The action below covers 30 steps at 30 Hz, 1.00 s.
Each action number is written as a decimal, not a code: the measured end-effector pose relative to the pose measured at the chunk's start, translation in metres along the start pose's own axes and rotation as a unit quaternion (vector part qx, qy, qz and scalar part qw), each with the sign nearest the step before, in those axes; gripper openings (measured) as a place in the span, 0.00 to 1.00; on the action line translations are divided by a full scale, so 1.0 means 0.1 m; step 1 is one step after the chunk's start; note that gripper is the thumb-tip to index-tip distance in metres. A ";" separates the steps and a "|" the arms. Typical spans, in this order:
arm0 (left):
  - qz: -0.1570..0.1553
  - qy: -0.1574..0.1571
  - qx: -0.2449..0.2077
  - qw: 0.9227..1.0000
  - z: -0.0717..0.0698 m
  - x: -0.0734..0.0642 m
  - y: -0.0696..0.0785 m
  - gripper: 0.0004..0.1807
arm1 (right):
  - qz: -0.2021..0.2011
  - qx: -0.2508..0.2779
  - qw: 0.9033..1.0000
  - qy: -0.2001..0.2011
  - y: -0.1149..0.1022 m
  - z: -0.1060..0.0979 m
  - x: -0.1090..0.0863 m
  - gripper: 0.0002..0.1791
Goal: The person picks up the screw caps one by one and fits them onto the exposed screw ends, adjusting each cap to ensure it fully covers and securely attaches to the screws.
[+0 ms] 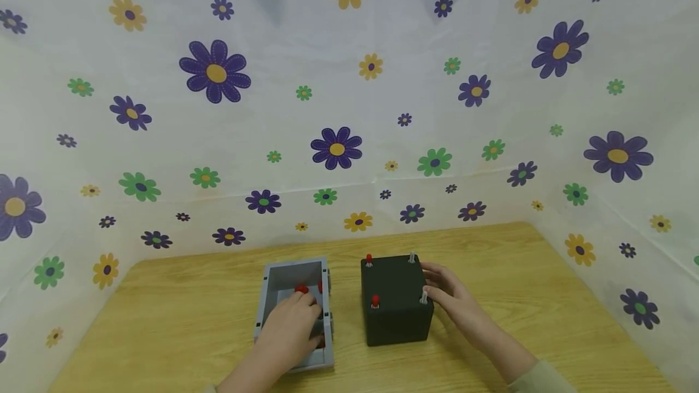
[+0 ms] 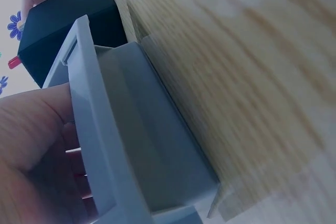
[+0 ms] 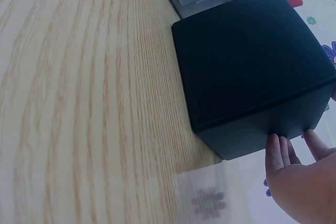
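Note:
My left hand (image 1: 289, 326) reaches down into a grey plastic bin (image 1: 263, 287), its thumb apart from the fingers and the fingertips hidden inside. Small red pieces (image 1: 301, 288) lie in the bin around that hand. To the right stands a black box (image 1: 390, 284) with metal posts on its top corners. Two posts on the left carry red caps (image 1: 375, 301); on the right side, two silver posts (image 1: 412, 258) are bare. My right hand (image 1: 455, 302) rests at the box's right side, thumb beside the near silver post. Its fingertips touch the side wall in the right wrist view.
Both containers stand on a wood-grain table (image 1: 180, 320), a narrow gap between them. A white cloth (image 1: 295, 120) printed with flowers rises behind the table and along both sides. Hinge-like parts (image 1: 330, 320) stick out from the bin's right wall.

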<state>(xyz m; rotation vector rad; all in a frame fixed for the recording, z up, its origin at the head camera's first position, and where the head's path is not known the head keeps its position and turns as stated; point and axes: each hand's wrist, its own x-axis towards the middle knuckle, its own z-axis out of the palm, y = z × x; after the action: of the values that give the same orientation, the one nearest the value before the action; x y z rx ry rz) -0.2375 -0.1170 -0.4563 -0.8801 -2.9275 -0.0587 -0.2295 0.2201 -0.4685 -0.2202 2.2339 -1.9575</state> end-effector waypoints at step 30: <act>0.013 0.009 0.021 1.000 0.05 0.00 -0.04 0.14 | 0.005 -0.002 1.000 -0.001 0.01 0.00 0.00 0.31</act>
<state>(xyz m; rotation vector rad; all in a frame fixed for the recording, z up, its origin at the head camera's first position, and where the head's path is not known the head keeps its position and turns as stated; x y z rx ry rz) -0.2396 -0.1202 -0.4618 -0.9065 -2.8876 -0.0026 -0.2293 0.2205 -0.4695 -0.2121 2.2345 -1.9469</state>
